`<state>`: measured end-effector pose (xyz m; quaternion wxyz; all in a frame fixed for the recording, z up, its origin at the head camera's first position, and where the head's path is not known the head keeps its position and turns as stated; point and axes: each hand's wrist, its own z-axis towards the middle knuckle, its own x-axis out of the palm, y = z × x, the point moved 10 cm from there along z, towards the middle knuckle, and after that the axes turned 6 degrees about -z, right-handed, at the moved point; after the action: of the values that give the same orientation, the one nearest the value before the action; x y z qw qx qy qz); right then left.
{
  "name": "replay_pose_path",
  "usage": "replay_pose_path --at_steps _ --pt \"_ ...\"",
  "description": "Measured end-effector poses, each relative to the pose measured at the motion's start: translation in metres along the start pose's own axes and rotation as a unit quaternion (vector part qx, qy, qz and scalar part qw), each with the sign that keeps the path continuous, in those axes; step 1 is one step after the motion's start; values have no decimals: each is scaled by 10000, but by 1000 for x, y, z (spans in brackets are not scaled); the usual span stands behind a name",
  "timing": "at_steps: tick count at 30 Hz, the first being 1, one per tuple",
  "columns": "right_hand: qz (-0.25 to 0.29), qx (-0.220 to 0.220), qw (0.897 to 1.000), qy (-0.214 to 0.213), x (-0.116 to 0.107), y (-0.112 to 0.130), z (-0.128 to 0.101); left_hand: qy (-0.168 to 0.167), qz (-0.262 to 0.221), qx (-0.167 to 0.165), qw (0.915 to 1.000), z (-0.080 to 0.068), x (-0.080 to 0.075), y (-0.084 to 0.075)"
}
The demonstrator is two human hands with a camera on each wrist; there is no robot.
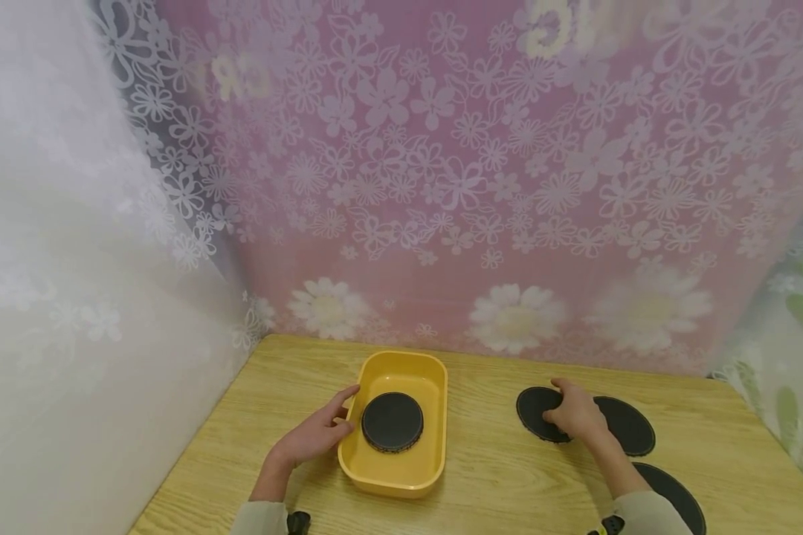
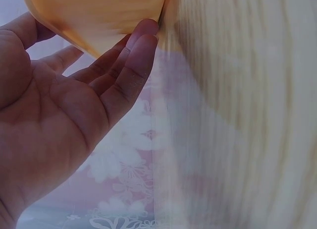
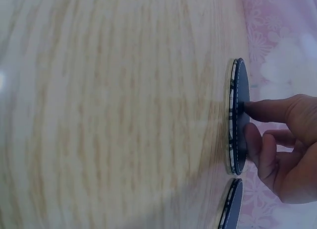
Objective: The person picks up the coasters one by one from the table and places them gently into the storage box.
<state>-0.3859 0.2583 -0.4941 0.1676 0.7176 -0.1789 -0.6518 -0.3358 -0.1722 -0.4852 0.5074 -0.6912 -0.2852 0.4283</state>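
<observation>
Right hand (image 1: 575, 416) presses black disc (image 1: 534, 413); left hand (image 1: 317, 433) touches yellow tray (image 1: 435, 416).

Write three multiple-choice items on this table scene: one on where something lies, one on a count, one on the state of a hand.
1. Where does one black disc lie?
A. inside the yellow tub
B. under the tub
C. on the curtain
2. How many black discs lie on the wooden table outside the tub?
A. one
B. three
C. five
3. What is the left hand doing?
A. gripping a disc
B. resting with straight fingers against the tub's side
C. lifted clear of everything

Answers: 1 A, the disc sits on the tub's floor. 2 B, three show near the right hand. 3 B, its fingertips meet the tub's wall.
</observation>
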Motion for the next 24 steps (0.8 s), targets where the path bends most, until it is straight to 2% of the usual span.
replay_pose_path --at_steps 4,13,24 --pt "-1 61 9999 139 5 -2 1 -2 -18 -4 10000 0 0 1" --pt "-784 -2 9969 96 0 7 -2 40 30 -27 10000 2 0 3" --pt "-1091 -61 9939 151 -2 14 -4 41 54 -35 10000 1 0 2"
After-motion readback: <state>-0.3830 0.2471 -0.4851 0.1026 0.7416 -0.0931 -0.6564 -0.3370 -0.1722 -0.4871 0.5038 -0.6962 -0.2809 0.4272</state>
